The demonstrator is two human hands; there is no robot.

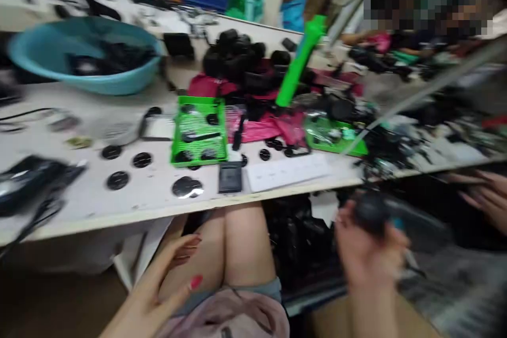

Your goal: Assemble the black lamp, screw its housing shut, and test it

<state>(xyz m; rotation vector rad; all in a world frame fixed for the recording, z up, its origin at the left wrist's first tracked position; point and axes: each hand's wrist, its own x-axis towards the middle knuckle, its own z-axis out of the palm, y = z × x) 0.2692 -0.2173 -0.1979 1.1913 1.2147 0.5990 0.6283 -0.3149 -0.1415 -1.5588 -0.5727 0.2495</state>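
Note:
My left hand (pixel 162 280) is over my lap, below the table edge, with thumb and fingers apart and nothing between them. To the right, beneath the table's front edge, my right hand (pixel 368 248) holds a dark rounded object (pixel 371 212), blurred by motion. On the white table (pixel 91 206) lie several black discs (pixel 118 180), a green tray (pixel 200 132) with black parts in it, a small black square piece (pixel 230 177) and a white strip (pixel 289 171).
A blue basin (pixel 114 84) with dark items stands at the back left. A green upright object (pixel 299 66) rises among black parts and pink cloth (pixel 261 128). Another person's hand (pixel 489 195) is at the far right. Black bags (pixel 297 237) lie beneath the table.

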